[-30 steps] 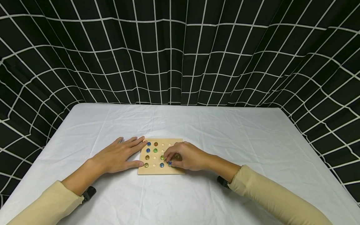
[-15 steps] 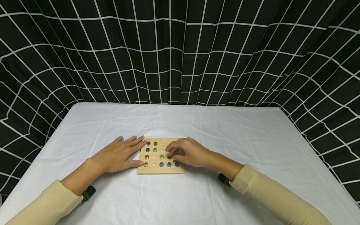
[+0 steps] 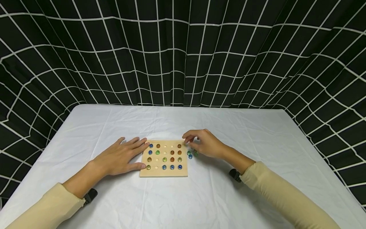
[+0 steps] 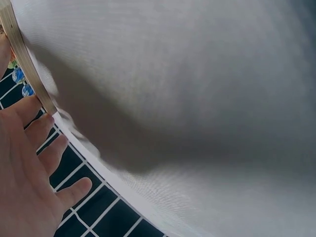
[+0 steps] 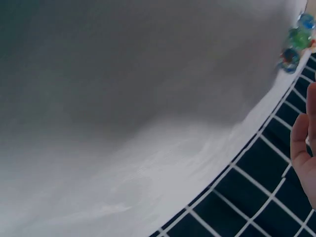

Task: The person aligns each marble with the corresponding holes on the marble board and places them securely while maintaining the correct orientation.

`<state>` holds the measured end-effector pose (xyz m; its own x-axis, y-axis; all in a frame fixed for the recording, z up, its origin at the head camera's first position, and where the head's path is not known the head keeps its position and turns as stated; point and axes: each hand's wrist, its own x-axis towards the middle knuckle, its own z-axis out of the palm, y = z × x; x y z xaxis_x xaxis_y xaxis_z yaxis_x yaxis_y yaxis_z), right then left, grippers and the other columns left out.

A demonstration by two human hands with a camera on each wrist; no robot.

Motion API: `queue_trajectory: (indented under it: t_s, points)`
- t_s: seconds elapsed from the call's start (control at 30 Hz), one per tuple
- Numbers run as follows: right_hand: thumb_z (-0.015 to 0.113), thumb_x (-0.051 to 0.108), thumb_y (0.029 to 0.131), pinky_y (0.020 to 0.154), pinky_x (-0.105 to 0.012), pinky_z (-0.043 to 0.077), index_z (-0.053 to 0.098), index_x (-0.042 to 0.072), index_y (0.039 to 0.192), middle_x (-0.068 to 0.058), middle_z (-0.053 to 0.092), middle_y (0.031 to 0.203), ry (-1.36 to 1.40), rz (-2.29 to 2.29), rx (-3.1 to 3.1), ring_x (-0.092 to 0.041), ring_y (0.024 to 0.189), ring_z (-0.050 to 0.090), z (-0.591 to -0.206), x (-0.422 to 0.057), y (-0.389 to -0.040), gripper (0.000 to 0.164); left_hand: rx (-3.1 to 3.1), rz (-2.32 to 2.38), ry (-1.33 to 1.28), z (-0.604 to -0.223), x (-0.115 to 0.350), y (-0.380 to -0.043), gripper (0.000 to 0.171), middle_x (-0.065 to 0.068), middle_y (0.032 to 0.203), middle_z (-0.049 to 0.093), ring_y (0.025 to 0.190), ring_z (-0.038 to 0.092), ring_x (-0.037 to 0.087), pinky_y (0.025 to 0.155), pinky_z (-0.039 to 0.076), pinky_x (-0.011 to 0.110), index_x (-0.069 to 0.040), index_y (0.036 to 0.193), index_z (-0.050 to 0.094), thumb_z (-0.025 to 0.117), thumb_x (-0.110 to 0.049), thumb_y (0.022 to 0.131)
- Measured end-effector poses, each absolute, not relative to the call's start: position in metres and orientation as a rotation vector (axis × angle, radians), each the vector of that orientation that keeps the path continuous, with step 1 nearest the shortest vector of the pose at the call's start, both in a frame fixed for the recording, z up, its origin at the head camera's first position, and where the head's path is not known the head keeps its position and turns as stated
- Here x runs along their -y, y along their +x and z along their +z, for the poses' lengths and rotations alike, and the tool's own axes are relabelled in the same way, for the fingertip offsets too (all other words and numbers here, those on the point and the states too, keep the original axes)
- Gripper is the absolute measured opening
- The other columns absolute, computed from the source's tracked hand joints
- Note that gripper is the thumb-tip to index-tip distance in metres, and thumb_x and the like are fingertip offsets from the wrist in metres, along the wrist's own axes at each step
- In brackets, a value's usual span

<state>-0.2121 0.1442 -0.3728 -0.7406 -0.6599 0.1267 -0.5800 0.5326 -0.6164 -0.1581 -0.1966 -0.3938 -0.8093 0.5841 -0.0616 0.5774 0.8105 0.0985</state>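
Note:
A square wooden board [image 3: 164,172] with rows of round hollows lies on the table. Coloured glass marbles fill many of the hollows, such as a green marble [image 3: 158,152] and a dark blue marble [image 3: 179,167]. My left hand [image 3: 118,159] rests spread out, its fingertips and thumb on the board's left edge. My right hand [image 3: 208,143] hovers by the board's upper right corner, fingers loosely bent, with no marble plainly visible in it. Below its fingers, a few loose marbles [image 3: 190,156] lie on the cloth, partly hidden by the hand.
A white cloth [image 3: 243,133] with light creases covers the table. Black curtains [image 3: 183,57] with a white grid hang behind and at both sides. In the right wrist view, clustered loose marbles [image 5: 289,60] sit at the upper right.
My right hand has moved from over the board's right half to beyond its right edge, uncovering the marbles there and the loose ones beside it. My left hand has stayed put.

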Motion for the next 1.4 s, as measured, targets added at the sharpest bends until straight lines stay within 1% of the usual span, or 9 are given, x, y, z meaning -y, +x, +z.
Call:
queue_trajectory:
  t_s: [0.17, 0.27, 0.47, 0.57, 0.9, 1.2, 1.4]
  points:
    - [0.068, -0.002, 0.09, 0.091, -0.042, 0.052, 0.068, 0.002, 0.117, -0.003, 0.074, 0.098, -1.014, -0.98, -2.629, -0.016, 0.097, 0.066, -0.376, -0.15, -0.218, 0.027, -2.91, 0.115, 0.934, -0.393, 0.197, -0.158, 0.084, 0.003, 0.161, 0.032, 0.147, 0.03, 0.031, 0.114, 0.022, 0.066, -0.02, 0.157, 0.033, 0.042, -0.073, 0.093]
    - [0.066, -0.004, 0.09, 0.09, -0.041, 0.052, 0.068, 0.002, 0.116, -0.003, 0.075, 0.098, -1.011, -0.951, -2.619, -0.018, 0.098, 0.067, -0.378, -0.154, -0.221, 0.026, -2.912, 0.12, 0.942, -0.393, 0.196, -0.157, 0.083, 0.002, 0.161, 0.032, 0.147, 0.03, 0.031, 0.114, 0.021, 0.066, -0.02, 0.157, 0.033, 0.043, -0.073, 0.093]
    - [0.065, -0.011, 0.088, 0.086, -0.033, 0.055, 0.07, 0.001, 0.112, -0.004, 0.074, 0.098, -1.039, -0.906, -2.562, -0.017, 0.094, 0.068, -0.38, -0.159, -0.224, 0.027, -2.907, 0.134, 0.953, -0.393, 0.196, -0.157, 0.084, 0.0, 0.161, 0.031, 0.148, 0.028, 0.029, 0.115, 0.019, 0.065, -0.02, 0.157, 0.032, 0.043, -0.073, 0.093]
    - [0.065, -0.012, 0.088, 0.085, -0.03, 0.055, 0.07, 0.002, 0.111, -0.003, 0.073, 0.097, -1.027, -0.9, -2.547, -0.015, 0.093, 0.067, -0.38, -0.159, -0.224, 0.028, -2.906, 0.127, 0.961, -0.393, 0.196, -0.158, 0.084, 0.0, 0.161, 0.032, 0.148, 0.029, 0.03, 0.116, 0.019, 0.064, -0.02, 0.157, 0.032, 0.042, -0.073, 0.093]
    - [0.067, -0.01, 0.087, 0.087, -0.033, 0.055, 0.071, 0.003, 0.11, -0.001, 0.073, 0.097, -0.993, -0.912, -2.551, -0.014, 0.092, 0.066, -0.385, -0.158, -0.226, 0.027, -2.901, 0.131, 0.971, -0.392, 0.196, -0.158, 0.084, 0.001, 0.16, 0.033, 0.147, 0.03, 0.03, 0.116, 0.019, 0.064, -0.02, 0.157, 0.032, 0.044, -0.072, 0.093]
    - [0.07, -0.008, 0.087, 0.087, -0.032, 0.054, 0.072, 0.005, 0.109, 0.0, 0.072, 0.096, -0.99, -0.898, -2.572, -0.014, 0.092, 0.066, -0.386, -0.157, -0.225, 0.026, -2.898, 0.129, 0.969, -0.392, 0.195, -0.159, 0.084, 0.002, 0.16, 0.033, 0.147, 0.029, 0.03, 0.115, 0.02, 0.064, -0.019, 0.157, 0.033, 0.044, -0.072, 0.093]
    - [0.069, -0.008, 0.087, 0.087, -0.033, 0.054, 0.072, 0.004, 0.108, 0.0, 0.072, 0.096, -0.991, -0.883, -2.579, -0.014, 0.091, 0.066, -0.386, -0.156, -0.225, 0.025, -2.894, 0.132, 0.966, -0.393, 0.195, -0.159, 0.084, 0.001, 0.16, 0.033, 0.147, 0.029, 0.03, 0.115, 0.02, 0.064, -0.019, 0.157, 0.033, 0.044, -0.072, 0.093]
